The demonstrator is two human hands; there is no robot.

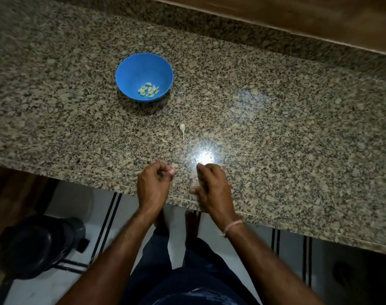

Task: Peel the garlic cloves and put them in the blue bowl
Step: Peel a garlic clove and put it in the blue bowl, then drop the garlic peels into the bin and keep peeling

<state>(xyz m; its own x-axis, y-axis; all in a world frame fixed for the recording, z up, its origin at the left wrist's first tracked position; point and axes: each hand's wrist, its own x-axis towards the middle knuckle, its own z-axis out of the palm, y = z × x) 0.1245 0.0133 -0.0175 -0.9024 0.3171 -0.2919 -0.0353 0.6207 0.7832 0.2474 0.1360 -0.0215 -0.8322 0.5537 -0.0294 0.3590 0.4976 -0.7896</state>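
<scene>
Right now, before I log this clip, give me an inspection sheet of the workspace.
Surface: speckled granite counter, with a bright light glare near the hands.
Job's things: blue bowl holds a small pile of peeled cloves; one unpeeled clove lies loose between bowl and hands.
Clutter: a skin scrap beside the loose clove.
Grippers: left hand curled, seemingly pinching something small and pale; right hand blurred, fingers over the counter, grip unclear.
Cables: nothing seen.
Surroundings: dark bin on the tiled floor at left; wooden strip behind the counter.
</scene>
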